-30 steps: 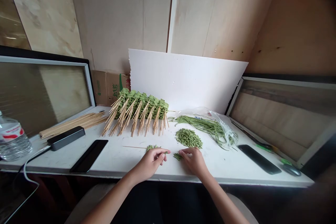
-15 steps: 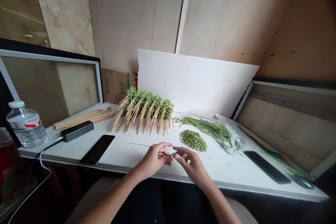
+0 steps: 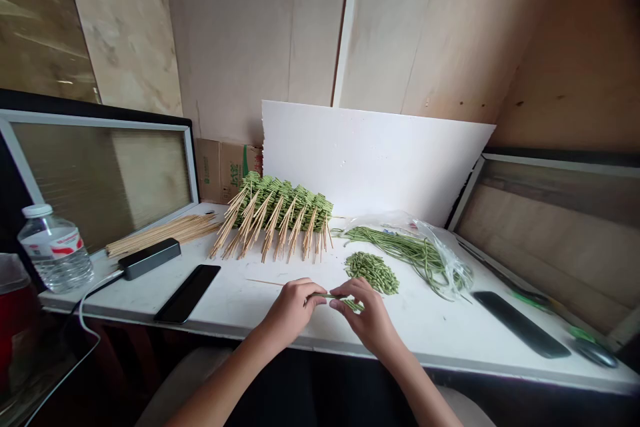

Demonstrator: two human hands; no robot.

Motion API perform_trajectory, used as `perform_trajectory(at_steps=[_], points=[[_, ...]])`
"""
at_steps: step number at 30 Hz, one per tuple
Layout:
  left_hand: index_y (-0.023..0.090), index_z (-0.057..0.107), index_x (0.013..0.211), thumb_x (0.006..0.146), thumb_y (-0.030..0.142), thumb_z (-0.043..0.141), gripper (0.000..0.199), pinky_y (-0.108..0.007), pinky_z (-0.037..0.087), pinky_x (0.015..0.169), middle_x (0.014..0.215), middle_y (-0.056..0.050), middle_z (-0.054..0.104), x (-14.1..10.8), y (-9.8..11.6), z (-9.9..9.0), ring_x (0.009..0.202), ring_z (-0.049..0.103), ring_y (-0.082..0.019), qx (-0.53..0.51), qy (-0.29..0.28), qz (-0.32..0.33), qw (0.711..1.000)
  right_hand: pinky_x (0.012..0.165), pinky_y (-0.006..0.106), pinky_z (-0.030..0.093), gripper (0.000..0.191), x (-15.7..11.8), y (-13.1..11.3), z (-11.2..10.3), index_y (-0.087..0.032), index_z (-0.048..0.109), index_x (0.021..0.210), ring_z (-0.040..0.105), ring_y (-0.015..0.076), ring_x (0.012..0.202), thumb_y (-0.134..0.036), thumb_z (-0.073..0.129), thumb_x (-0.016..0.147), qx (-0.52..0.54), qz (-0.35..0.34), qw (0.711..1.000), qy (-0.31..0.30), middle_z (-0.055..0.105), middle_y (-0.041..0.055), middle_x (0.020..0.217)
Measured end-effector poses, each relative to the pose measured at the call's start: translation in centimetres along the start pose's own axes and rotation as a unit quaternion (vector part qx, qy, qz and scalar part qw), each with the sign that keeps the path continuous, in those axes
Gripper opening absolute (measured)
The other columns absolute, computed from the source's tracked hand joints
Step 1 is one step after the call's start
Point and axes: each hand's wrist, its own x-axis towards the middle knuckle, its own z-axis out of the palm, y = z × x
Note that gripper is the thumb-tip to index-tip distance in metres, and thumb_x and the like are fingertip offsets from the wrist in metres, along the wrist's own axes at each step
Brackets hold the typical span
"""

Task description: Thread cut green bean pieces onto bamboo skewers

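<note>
A short green bean piece spans the gap between my two hands, level and just above the table's front part. My left hand is closed on its left end. Thumb and fingers of my right hand pinch the other end. A thin bamboo skewer lies on the table and runs in behind my left hand, which hides the rest of it. Some cut bean pieces show beneath my right hand. Just beyond that hand is a heap of cut bean pieces.
Stacked bean skewers stand at the back, sticks toward me. Bare skewers, a black box, a phone and a water bottle are on the left. Long beans, a plastic bag and a dark slab lie right.
My hands have turned so the bean piece now lies level between them, each hand pinching an end. The fingers, more spread before, have closed in. The view has tilted slightly upward.
</note>
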Motion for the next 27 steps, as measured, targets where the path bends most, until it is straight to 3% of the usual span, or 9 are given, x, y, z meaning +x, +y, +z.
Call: perform_trajectory(at_steps=[6, 9, 12, 15, 21, 27], points=[[0.021, 0.081, 0.098, 0.098, 0.019, 0.06, 0.02, -0.027, 0.049, 0.072, 0.086, -0.005, 0.073, 3.2, -0.8, -0.5, 0.078, 0.065, -0.019, 0.037, -0.015, 0.031, 0.999, 0.082, 0.042, 0.049, 0.012, 3.6, 0.9, 0.1, -0.026, 0.075, 0.094, 0.062, 0.0256, 0.085, -0.033, 0.066, 0.098, -0.037, -0.038, 0.998, 0.017, 0.072, 0.0055, 0.087], [0.021, 0.081, 0.097, 0.097, 0.018, 0.061, 0.02, -0.028, 0.049, 0.074, 0.088, -0.005, 0.073, 5.3, -1.4, -1.1, 0.081, 0.066, -0.02, 0.038, -0.018, 0.037, 0.998, 0.08, 0.04, 0.049, 0.01, 5.9, 1.2, -0.2, -0.025, 0.075, 0.091, 0.062, 0.0245, 0.083, -0.031, 0.068, 0.096, -0.044, -0.031, 0.998, 0.013, 0.072, 0.0046, 0.086], [0.02, 0.081, 0.099, 0.096, 0.02, 0.064, 0.017, -0.029, 0.05, 0.075, 0.091, -0.006, 0.073, 6.6, -1.8, -1.2, 0.082, 0.067, -0.02, 0.026, 0.021, 0.038, 0.999, 0.074, 0.036, 0.048, 0.009, 7.1, 1.3, -0.5, -0.026, 0.076, 0.091, 0.062, 0.024, 0.082, -0.031, 0.07, 0.094, -0.035, -0.029, 0.999, 0.017, 0.073, 0.0044, 0.086], [0.02, 0.079, 0.099, 0.093, 0.02, 0.069, 0.012, -0.029, 0.051, 0.078, 0.092, -0.006, 0.075, 6.3, -1.7, -0.7, 0.085, 0.069, -0.02, 0.006, 0.044, 0.037, 0.998, 0.069, 0.034, 0.047, 0.012, 6.4, 1.3, -0.3, -0.026, 0.077, 0.093, 0.062, 0.024, 0.083, -0.034, 0.068, 0.096, -0.016, -0.034, 0.998, 0.053, 0.074, 0.0052, 0.086], [0.019, 0.078, 0.101, 0.094, 0.019, 0.064, 0.016, -0.026, 0.05, 0.063, 0.086, -0.004, 0.074, 3.9, -0.1, -0.6, 0.065, 0.065, -0.015, -0.057, -0.005, -0.03, 0.998, 0.068, 0.034, 0.047, 0.008, 3.9, 1.4, 1.1, -0.025, 0.075, 0.091, 0.059, 0.0226, 0.079, -0.028, 0.068, 0.095, 0.026, -0.044, 0.99, 0.133, 0.072, 0.0045, 0.084], [0.022, 0.081, 0.096, 0.091, 0.016, 0.067, 0.016, -0.029, 0.05, 0.075, 0.088, -0.005, 0.077, 3.9, 0.6, -1.7, 0.081, 0.068, -0.02, 0.001, 0.021, 0.014, 1.0, 0.076, 0.037, 0.047, 0.012, 4.5, 0.4, 0.8, -0.025, 0.072, 0.089, 0.056, 0.0241, 0.084, -0.015, 0.065, 0.093, 0.0, -0.088, 0.991, 0.101, 0.07, 0.0039, 0.082]])
